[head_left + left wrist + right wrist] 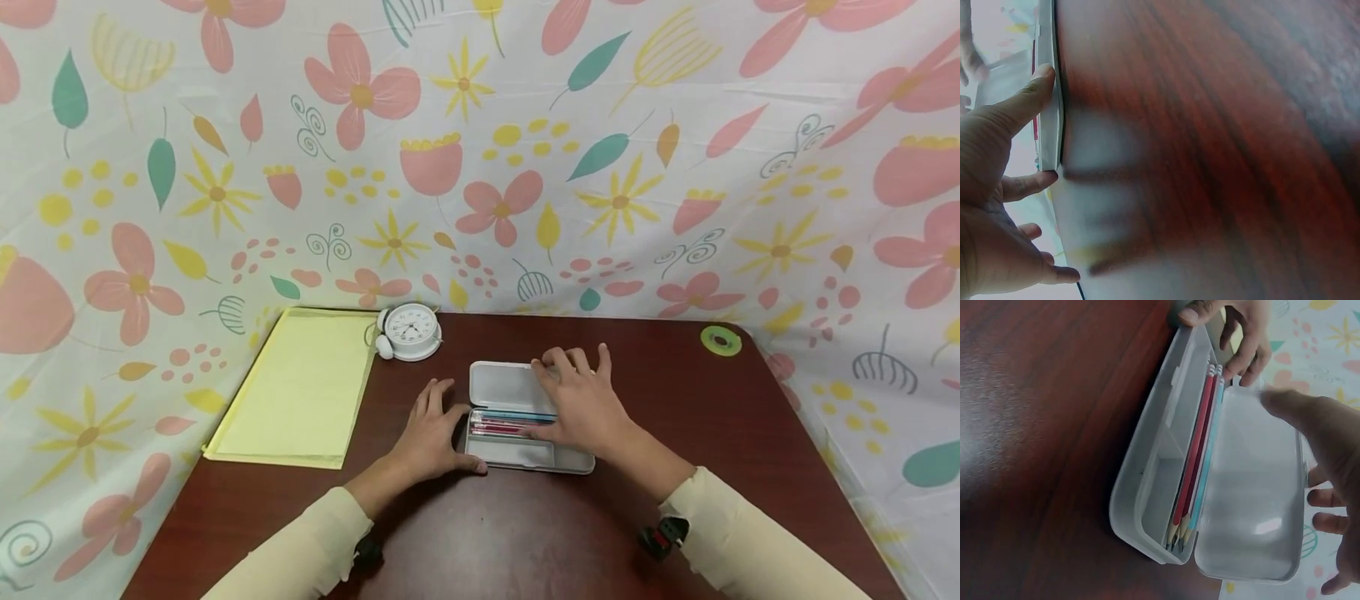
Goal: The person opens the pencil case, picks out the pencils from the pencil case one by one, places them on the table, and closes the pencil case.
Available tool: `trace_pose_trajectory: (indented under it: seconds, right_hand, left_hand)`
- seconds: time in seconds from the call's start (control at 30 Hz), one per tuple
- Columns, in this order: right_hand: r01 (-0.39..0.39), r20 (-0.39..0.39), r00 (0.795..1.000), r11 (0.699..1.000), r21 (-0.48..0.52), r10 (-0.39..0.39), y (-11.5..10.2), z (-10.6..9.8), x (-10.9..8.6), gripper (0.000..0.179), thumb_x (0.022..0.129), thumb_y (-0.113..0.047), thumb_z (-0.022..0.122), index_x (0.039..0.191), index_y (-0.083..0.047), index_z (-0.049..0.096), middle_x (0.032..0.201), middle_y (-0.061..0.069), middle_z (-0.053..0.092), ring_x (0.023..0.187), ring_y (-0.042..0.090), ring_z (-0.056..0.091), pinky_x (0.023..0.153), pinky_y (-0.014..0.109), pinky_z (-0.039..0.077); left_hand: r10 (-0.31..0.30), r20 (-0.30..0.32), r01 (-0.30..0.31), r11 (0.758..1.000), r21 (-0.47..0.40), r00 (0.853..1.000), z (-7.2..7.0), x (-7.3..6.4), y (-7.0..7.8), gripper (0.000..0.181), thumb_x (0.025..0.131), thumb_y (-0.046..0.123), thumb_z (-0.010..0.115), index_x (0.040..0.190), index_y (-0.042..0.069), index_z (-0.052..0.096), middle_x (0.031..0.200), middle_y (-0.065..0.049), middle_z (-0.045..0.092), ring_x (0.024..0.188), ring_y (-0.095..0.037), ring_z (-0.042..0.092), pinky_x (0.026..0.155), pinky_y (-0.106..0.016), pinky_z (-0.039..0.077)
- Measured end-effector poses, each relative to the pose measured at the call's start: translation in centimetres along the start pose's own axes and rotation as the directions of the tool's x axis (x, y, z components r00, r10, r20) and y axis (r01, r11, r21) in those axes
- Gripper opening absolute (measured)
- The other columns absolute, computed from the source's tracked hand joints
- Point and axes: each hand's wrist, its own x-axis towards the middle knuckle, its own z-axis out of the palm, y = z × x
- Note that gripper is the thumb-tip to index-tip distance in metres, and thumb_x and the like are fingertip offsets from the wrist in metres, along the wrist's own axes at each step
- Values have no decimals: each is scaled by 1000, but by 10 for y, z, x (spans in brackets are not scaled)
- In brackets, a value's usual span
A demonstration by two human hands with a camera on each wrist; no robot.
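A white pencil case (573, 461) lies on the table with its lid (501, 385) folded back. Inside, several red and light-blue pencils (1197, 450) lie lengthwise beside a divided tray (1163, 478). My left hand (429, 433) holds the case's left end, thumb at the front corner and index finger by the far corner; the left wrist view shows this thumb (1043, 78) on the case wall. Over the right part of the lid, my right hand (585, 404) has spread fingers, with fingertips by the lid's far edge. Its thumb (1288, 403) hovers over the inner side and looks blurred.
A white alarm clock (410, 329) stands behind the left hand. Left of it lies a yellow mesh-like folder (296, 392). A green tape roll (720, 339) sits at the far right corner. A flower-patterned cloth (495, 275) hangs behind the table.
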Motion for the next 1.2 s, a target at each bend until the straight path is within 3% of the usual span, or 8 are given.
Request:
trace_pose_trajectory:
  seconds: [0.1, 0.23, 0.63, 0.73, 0.87, 1.03, 1.2]
  right_hand:
    - [-9, 102, 995, 1000, -7, 10, -3, 2, -4, 137, 65, -90, 87, 171, -14, 43, 160, 16, 49, 144, 44, 49, 120, 92, 22]
    - [-7, 177, 984, 1000, 15, 4, -3, 6, -9, 152, 56, -89, 92, 178, -24, 27, 174, 20, 38, 155, 45, 41, 121, 93, 19]
    - [-5, 264, 965, 997, 77, -16, 6, 23, -8, 149, 54, -75, 102, 177, -34, 28, 183, 21, 22, 162, 49, 31, 115, 97, 20]
    - [-6, 291, 957, 996, 85, -20, 9, 24, -5, 148, 54, -76, 101, 177, -34, 30, 183, 22, 22, 162, 50, 31, 114, 98, 20]
    - [-6, 332, 943, 996, 93, -25, 11, 24, 1, 149, 52, -81, 98, 176, -33, 32, 182, 24, 24, 162, 51, 32, 113, 99, 17]
    - [-14, 406, 913, 994, 107, -31, 11, 25, 11, 149, 51, -84, 97, 175, -32, 33, 181, 25, 27, 163, 53, 31, 111, 101, 13]
    - [-55, 506, 863, 990, 128, -17, 15, 27, 17, 149, 52, -84, 97, 176, -34, 32, 183, 20, 26, 166, 54, 25, 113, 101, 7]
  left_hand:
    - [-13, 8, 13, 1000, -1, 1000, 0, 0, 0, 94, 71, 62, 101, 145, 13, 69, 175, -22, 27, 167, -55, 19, 131, -72, 32]
    - [-28, 20, 28, 1000, -9, 999, 0, -1, 1, 93, 72, 62, 101, 145, 15, 68, 177, -21, 25, 168, -55, 17, 130, -74, 31]
    - [29, 56, -31, 999, 34, 998, -13, 1, 1, 93, 77, 68, 95, 147, 15, 64, 177, -23, 25, 167, -55, 20, 130, -77, 27]
    - [59, 64, -64, 995, 70, 996, -18, 6, 2, 104, 78, 70, 93, 156, 12, 56, 177, -22, 27, 166, -52, 24, 130, -76, 30]
    - [109, 124, -123, 986, 113, 986, -23, 16, -1, 125, 78, 74, 91, 170, 8, 38, 181, -19, 24, 169, -47, 23, 132, -73, 30]
    - [124, 215, -149, 983, 105, 969, -24, 25, -11, 133, 81, 78, 86, 176, 9, 26, 186, -13, 20, 172, -43, 18, 133, -73, 25]
    - [138, 252, -169, 980, 106, 958, -22, 27, -14, 133, 82, 83, 79, 178, 10, 23, 188, -8, 16, 174, -39, 13, 135, -73, 20]
